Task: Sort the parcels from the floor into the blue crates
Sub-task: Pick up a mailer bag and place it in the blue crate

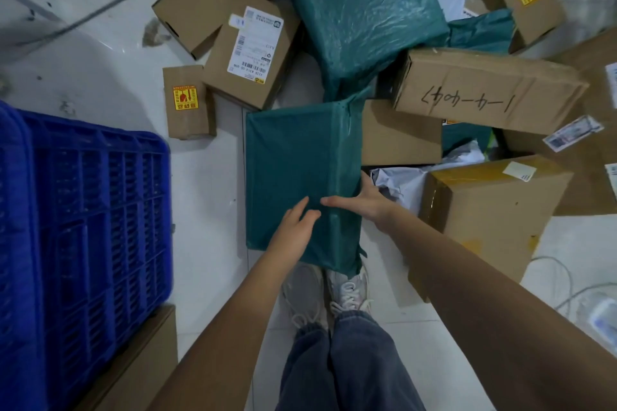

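A flat green parcel sits mid-picture above the shoes. The left hand lies flat on it; the right hand grips its edge. The white floor holds a blue crate at 9 o'clock, with brown boxes piled from 12 to 3 o'clock.

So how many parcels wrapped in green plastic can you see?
4: the flat green parcel under both hands, a big green parcel behind it, a crumpled green bag far right, a green sliver between boxes. More may be buried.
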Action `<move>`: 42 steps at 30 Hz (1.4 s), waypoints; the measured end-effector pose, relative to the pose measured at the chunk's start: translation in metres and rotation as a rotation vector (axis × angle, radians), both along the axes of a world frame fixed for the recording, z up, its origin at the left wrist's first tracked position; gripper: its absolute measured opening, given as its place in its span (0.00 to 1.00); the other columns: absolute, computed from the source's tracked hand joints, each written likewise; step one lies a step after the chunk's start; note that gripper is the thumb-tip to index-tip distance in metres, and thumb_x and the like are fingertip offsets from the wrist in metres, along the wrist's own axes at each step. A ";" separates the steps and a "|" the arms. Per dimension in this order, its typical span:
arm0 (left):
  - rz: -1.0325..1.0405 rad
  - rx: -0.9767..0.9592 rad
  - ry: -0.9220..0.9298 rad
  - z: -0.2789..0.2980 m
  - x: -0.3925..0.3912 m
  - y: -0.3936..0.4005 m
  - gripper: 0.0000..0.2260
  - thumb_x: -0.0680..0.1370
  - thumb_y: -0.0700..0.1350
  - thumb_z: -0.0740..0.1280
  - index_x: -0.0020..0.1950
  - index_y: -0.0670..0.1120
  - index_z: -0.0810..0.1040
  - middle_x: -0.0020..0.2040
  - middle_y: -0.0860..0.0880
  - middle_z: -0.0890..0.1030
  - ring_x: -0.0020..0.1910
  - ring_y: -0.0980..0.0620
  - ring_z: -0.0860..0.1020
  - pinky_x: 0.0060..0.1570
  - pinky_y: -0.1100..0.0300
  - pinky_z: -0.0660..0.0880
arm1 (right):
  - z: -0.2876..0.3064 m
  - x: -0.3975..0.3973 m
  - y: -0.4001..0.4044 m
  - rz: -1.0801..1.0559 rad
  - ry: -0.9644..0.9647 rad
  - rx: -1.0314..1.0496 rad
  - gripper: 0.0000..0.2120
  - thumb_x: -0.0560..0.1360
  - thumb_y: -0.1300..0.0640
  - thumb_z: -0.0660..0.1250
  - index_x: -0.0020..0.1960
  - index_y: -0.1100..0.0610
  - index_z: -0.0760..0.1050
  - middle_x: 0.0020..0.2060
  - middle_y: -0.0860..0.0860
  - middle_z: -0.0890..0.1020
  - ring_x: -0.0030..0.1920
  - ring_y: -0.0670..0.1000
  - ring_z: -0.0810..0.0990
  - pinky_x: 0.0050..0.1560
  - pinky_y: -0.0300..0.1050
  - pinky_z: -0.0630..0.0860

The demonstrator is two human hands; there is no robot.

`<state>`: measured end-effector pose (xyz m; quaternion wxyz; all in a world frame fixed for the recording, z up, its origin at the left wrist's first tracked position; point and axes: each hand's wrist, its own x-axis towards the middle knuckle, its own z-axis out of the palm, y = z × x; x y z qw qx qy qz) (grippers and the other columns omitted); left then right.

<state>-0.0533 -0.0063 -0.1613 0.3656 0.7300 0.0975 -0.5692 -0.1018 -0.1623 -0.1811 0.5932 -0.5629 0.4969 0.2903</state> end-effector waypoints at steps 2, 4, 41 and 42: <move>-0.018 0.005 0.010 0.000 0.002 0.001 0.24 0.79 0.53 0.56 0.76 0.54 0.58 0.76 0.50 0.60 0.73 0.51 0.61 0.60 0.61 0.57 | -0.003 0.002 0.005 -0.084 -0.023 0.005 0.53 0.53 0.47 0.82 0.71 0.54 0.60 0.64 0.50 0.74 0.62 0.51 0.75 0.64 0.50 0.73; -0.039 0.023 -0.010 0.003 0.004 0.003 0.24 0.80 0.52 0.56 0.75 0.52 0.59 0.73 0.51 0.62 0.71 0.52 0.63 0.60 0.61 0.59 | -0.003 0.005 0.012 -0.045 0.011 -0.077 0.54 0.51 0.44 0.81 0.70 0.55 0.61 0.63 0.51 0.73 0.64 0.53 0.73 0.64 0.50 0.73; 0.985 0.012 -0.207 0.149 0.044 0.091 0.20 0.73 0.44 0.69 0.65 0.49 0.73 0.58 0.50 0.80 0.55 0.52 0.79 0.42 0.56 0.77 | 0.144 -0.064 0.010 -0.149 0.085 0.206 0.39 0.61 0.31 0.68 0.67 0.46 0.65 0.63 0.49 0.74 0.58 0.51 0.75 0.59 0.57 0.75; 1.005 -0.040 -0.200 0.156 0.043 0.093 0.20 0.75 0.43 0.67 0.67 0.48 0.71 0.60 0.49 0.79 0.58 0.51 0.78 0.43 0.55 0.77 | 0.147 -0.062 0.011 -0.192 0.053 0.276 0.39 0.58 0.31 0.70 0.65 0.46 0.68 0.62 0.50 0.76 0.58 0.51 0.77 0.56 0.58 0.77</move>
